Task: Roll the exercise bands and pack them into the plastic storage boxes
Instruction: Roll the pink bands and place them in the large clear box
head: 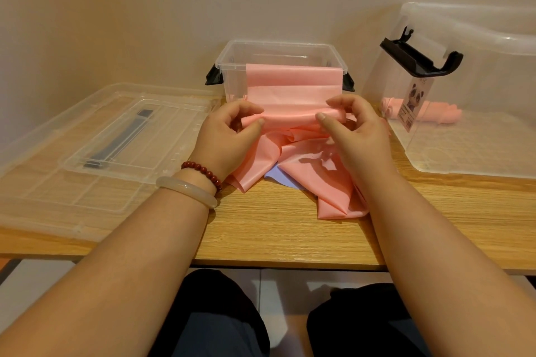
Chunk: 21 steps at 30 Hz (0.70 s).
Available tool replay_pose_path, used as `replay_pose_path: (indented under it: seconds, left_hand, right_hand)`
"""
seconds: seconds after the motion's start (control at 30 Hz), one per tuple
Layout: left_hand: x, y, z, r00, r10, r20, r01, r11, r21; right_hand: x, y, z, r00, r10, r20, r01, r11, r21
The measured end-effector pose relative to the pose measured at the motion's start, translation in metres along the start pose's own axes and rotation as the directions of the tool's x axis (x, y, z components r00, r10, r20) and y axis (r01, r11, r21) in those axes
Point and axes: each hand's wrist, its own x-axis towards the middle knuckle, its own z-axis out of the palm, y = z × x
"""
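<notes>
Your wooden table [275,229] holds a big clear box [478,153] on your right, lying on its side with rolled pink bands [443,116] inside, and a flat clear lid [87,153] on your left. The small clear box [232,52] sits in the middle by the wall. The pink band [290,81] hangs over its front rim and comes down to you. Your left hand [229,130] and right hand [353,127] each pinch the start of its roll, thumb against fingers. If one hand turns faster, I think the roll will go crooked. If you loosen your pinch, it may spring open. Pull too hard and the small box could tip.
</notes>
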Motion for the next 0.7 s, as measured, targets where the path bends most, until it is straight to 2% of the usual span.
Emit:
replay_pose_path:
  seconds: [0.13,0.33,0.5,0.63,0.7]
  left_hand:
    - [0.0,0.0012,-0.0002,1.0,0.003,0.004,-0.003,0.999,-0.033]
    - [0.0007,0.0003,-0.0004,1.0,0.012,0.01,-0.012,1.0,0.01]
    - [0.0006,0.0,-0.0003,0.998,0.029,0.058,-0.028,0.999,-0.024]
    - [0.0008,0.0002,-0.0005,0.999,0.042,0.03,-0.042,0.999,0.01]
    - [0.0006,0.0,-0.0005,0.999,0.045,0.026,-0.046,0.999,0.013]
  right_hand:
    - [0.001,0.0005,0.0,1.0,-0.012,0.027,0.012,1.0,-0.008]
    - [0.0008,-0.0004,0.0017,0.997,-0.071,-0.031,0.068,0.994,-0.091]
    - [0.0005,-0.0027,0.0024,0.997,-0.034,-0.065,0.028,0.995,-0.091]
    - [-0.0002,-0.002,0.0006,0.998,0.007,-0.06,-0.011,0.997,-0.075]
    - [0.0002,-0.0013,0.0,0.998,-0.023,-0.056,0.018,0.995,-0.096]
